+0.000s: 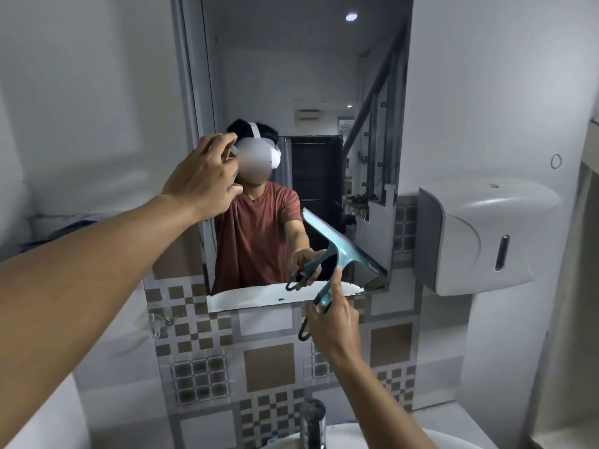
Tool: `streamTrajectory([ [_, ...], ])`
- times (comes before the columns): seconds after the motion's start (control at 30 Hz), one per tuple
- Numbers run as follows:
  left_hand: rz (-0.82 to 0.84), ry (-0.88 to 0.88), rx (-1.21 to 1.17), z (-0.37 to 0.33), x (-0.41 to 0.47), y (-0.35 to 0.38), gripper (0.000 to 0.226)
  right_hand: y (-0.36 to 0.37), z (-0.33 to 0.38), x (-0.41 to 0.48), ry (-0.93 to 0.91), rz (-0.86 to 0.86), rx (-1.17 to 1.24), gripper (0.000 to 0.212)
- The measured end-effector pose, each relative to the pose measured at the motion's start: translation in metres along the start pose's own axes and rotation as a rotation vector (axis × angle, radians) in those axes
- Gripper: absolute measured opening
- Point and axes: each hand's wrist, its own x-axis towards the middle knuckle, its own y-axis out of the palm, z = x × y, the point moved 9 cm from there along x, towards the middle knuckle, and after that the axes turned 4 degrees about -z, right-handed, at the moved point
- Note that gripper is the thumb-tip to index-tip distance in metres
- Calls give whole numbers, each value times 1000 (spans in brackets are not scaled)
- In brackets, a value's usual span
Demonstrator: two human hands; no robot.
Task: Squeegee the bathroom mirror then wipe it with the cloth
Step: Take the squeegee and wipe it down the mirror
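Mirror [324, 76]: fixed upright on the wall above the tiled band; rigid glass, judged slick and breakable, so it wants even, moderate pressure rather than a shove. Its lower edge looks chipped and ragged, a spot to keep fingers off.
Towel dispenser [479, 241]: mounted just beside the mirror's right edge, close to the blade's far end; a wide stroke could knock it.
Left hand [202, 179]: raised in front of the mirror's left part, fingers loosely spread and holding nothing; whether the fingertips touch the glass cannot be told.
Right hand [334, 319]: closed around the squeegee's handle, low near the mirror's bottom right.
Squeegee [337, 251]: teal plastic, probably light and stiff, with a blade tilted across the lower right of the glass; the handle is the sensible hold, and the hand looks wet, so slipping is possible.
Cloth: not seen from this view.
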Motion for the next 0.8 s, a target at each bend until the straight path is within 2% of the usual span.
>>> streamTrajectory([
  [0.23,-7,4,12,6,4,-5,52,18,11,-11,-34,-51,112,90],
  [0.4,0,4,1,8,4,-4,50,24,8,-13,-3,13,163,96],
  [0.63,24,2,9,10,5,-5,47,27,7,-13,5,-5,125,87],
  [0.8,36,-21,9,13,6,0,57,38,7,-14,41,-3,194,91],
])
